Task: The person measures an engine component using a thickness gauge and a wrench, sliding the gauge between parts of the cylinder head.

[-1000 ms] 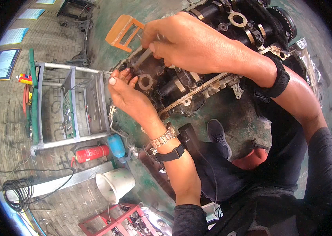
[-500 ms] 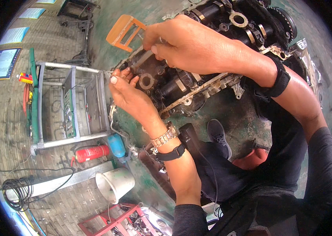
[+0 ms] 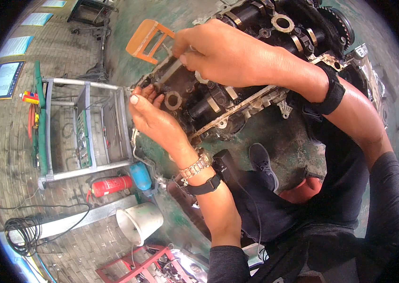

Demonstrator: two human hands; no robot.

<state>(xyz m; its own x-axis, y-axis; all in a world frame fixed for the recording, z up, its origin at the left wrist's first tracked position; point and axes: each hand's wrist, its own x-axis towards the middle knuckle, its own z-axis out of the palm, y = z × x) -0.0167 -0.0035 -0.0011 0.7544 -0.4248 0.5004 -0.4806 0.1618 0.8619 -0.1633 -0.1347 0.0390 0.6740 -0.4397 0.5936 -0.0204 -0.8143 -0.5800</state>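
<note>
A dark, greasy engine cylinder head (image 3: 237,94) lies across the upper middle of the head view, with metal caps and round bores along it. My left hand (image 3: 154,118) rests its fingers against the near left end of the engine, by a round metal ring (image 3: 173,100). My right hand (image 3: 223,52) reaches over from the right and pinches a long thin metal tool (image 3: 169,70) at the engine's upper left edge. Both wrists wear dark bands; the left also has a metal bracelet.
An orange plastic frame (image 3: 150,40) lies beyond the engine. A metal trolley (image 3: 84,127) with tools stands at left. Below it lie a red extinguisher (image 3: 112,185), a blue canister (image 3: 140,175), a white bucket (image 3: 138,221), a coiled black cable (image 3: 22,231) and a red rack (image 3: 133,266).
My right hand has shifted slightly along the engine's upper left edge with the thin tool. My left hand stays at the engine's end.
</note>
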